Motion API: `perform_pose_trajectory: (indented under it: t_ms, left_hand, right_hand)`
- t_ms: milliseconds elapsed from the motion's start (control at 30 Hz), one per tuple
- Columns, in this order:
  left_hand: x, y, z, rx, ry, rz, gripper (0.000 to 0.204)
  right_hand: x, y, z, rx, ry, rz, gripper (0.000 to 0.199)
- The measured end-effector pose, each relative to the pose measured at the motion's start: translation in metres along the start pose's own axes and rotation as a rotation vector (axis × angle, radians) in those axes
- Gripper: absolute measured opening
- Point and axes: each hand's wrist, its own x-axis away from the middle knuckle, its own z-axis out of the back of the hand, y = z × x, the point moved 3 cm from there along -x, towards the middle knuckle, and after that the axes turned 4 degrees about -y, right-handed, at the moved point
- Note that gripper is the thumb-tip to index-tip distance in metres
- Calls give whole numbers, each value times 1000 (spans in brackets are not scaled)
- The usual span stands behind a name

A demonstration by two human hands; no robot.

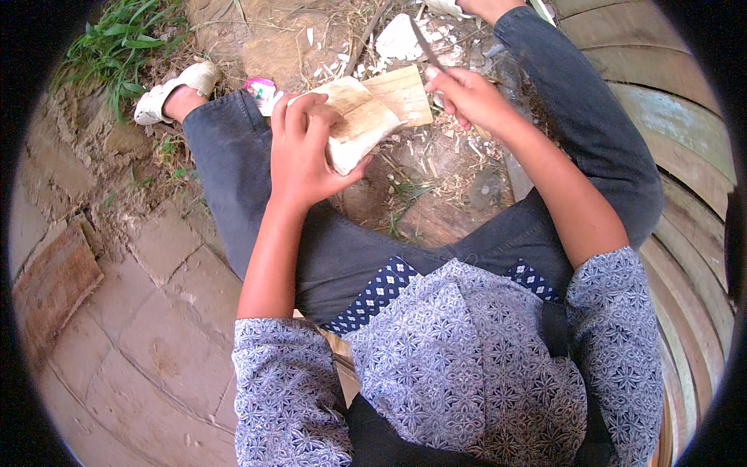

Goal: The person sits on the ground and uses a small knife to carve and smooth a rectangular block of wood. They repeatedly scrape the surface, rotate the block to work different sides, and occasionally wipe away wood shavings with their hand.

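My left hand (302, 148) grips a pale block of wood (358, 121), fingers over its far left edge and thumb along its near side. Under and beyond the block lies a flat yellowish board (405, 89). To the right, my right hand (471, 97) is closed round the handle of a knife (424, 40), whose narrow dark blade points up and away to the left. The blade is apart from the block. Most of the knife's handle is hidden in my fingers.
Pale wood chips and a white chunk (398, 37) litter the ground between my feet. A small pink-and-white packet (261, 92) lies near my left knee. Grass (117, 47) grows at the far left, above brown paving (148, 335). Curved wooden slats (685, 132) run along the right.
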Motion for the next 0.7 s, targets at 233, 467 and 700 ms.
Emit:
perform_pose_trajectory:
  t_ms: [233,467,700]
  left_hand:
    - [2,3,2,-64,-23,65,70]
    - [9,-12,-9,-59,33,171,48]
    - [2,-18,-30,22,283,113,42]
  right_hand:
    - [7,30,-40,400,-166,248,38]
    - [20,45,-58,312,-258,160,33]
    - [21,41,-65,180,-178,84,25]
